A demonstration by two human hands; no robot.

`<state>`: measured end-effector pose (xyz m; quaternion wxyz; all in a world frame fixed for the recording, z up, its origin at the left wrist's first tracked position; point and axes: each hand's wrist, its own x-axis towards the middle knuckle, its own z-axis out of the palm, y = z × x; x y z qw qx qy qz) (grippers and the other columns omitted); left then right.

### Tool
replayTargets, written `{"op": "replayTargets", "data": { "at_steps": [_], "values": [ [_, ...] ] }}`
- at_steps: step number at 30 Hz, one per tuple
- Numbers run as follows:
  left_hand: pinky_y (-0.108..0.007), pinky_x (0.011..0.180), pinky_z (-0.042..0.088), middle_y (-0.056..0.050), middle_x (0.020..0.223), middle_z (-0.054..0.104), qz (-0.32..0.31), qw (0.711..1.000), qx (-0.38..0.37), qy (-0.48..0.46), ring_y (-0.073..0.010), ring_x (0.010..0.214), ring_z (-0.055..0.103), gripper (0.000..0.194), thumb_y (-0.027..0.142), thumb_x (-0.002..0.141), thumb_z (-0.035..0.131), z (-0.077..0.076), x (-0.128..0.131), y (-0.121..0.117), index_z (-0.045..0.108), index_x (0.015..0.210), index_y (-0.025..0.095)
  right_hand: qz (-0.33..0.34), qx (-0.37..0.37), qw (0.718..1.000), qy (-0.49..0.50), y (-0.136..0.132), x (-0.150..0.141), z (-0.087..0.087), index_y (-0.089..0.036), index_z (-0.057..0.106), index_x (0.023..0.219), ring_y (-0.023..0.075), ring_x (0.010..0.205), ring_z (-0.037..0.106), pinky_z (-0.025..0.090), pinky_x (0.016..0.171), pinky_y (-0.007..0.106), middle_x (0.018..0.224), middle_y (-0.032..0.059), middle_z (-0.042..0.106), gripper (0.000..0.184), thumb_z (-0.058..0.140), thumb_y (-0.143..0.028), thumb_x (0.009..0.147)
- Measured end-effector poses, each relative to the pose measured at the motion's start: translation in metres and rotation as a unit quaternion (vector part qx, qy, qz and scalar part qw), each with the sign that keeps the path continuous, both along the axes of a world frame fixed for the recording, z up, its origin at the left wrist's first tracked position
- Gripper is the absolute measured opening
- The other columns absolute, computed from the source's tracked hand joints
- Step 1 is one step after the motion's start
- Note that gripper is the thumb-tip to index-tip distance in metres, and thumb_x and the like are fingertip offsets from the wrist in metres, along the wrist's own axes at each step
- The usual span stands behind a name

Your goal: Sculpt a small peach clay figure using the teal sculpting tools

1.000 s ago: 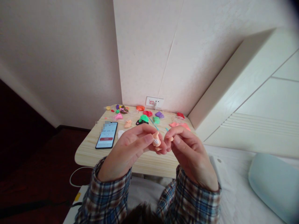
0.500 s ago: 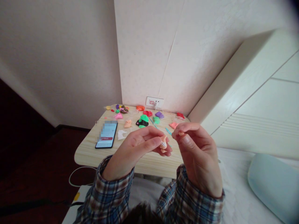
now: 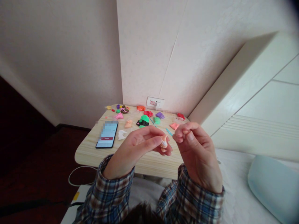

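Note:
Between the thumb and fingers of my left hand (image 3: 144,144) is a small peach and white modelling clay figure (image 3: 164,143), held above the table. To its right, my right hand (image 3: 198,152) pinches a little peach clay piece (image 3: 186,132) between thumb and fingertips, apart from the figure. Behind my hands lie a black and green clay piece (image 3: 143,121), a peach clay packet (image 3: 128,123) and white clay (image 3: 122,134). A light blue modelling tool (image 3: 168,132) sits just left of my right fingers.
A phone (image 3: 106,135) with a lit screen lies on the left of the wooden table (image 3: 88,152). Packets of red clay (image 3: 148,114), purple clay (image 3: 160,115) and coral clay (image 3: 174,126) are spread toward the wall. A socket (image 3: 155,102) is behind; bedding (image 3: 233,174) is on the right.
My right hand has shifted slightly right, away from the figure, its fingers rolling a little over the peach piece. My left hand keeps hold of the figure almost unmoved.

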<state>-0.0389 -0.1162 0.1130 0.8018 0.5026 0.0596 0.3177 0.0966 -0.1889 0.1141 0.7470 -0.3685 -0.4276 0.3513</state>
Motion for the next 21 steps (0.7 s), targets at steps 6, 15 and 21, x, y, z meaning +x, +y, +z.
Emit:
{"op": "replayTargets", "data": {
  "at_steps": [6,15,21],
  "values": [
    [-0.023,0.067,0.050,-0.001,0.069,0.065,0.003,1.000,0.004,0.005,-0.0112,0.067,0.062,0.016,0.029,0.081,0.067,-0.0005,0.0004,-0.0004,0.063,0.078,0.013,0.000,0.024,1.000,-0.001,0.0017,-0.0011,-0.0001,-0.021,0.059,0.075,0.0104,0.062,0.045,0.038,0.059,0.023,0.066,-0.0030,0.051,0.019,0.068,-0.037,0.079],
    [-0.020,0.066,0.051,0.000,0.070,0.066,0.000,1.000,-0.004,-0.012,-0.0095,0.068,0.063,0.017,0.030,0.080,0.068,-0.0008,0.0000,0.0004,0.065,0.079,0.013,0.014,0.052,0.999,0.005,0.0003,-0.0051,0.0001,-0.020,0.052,0.065,0.0106,0.052,0.034,0.029,0.051,0.025,0.055,-0.0045,0.042,0.034,0.052,-0.044,0.090],
    [-0.019,0.067,0.050,0.000,0.070,0.067,-0.006,1.000,-0.002,-0.015,-0.0088,0.068,0.063,0.013,0.026,0.082,0.066,-0.0018,-0.0006,-0.0006,0.065,0.080,0.013,0.008,0.040,0.999,-0.005,-0.0022,-0.0014,-0.0017,-0.020,0.059,0.073,0.0090,0.058,0.042,0.036,0.055,0.022,0.062,-0.0046,0.047,0.020,0.065,-0.036,0.083]
  ]
}}
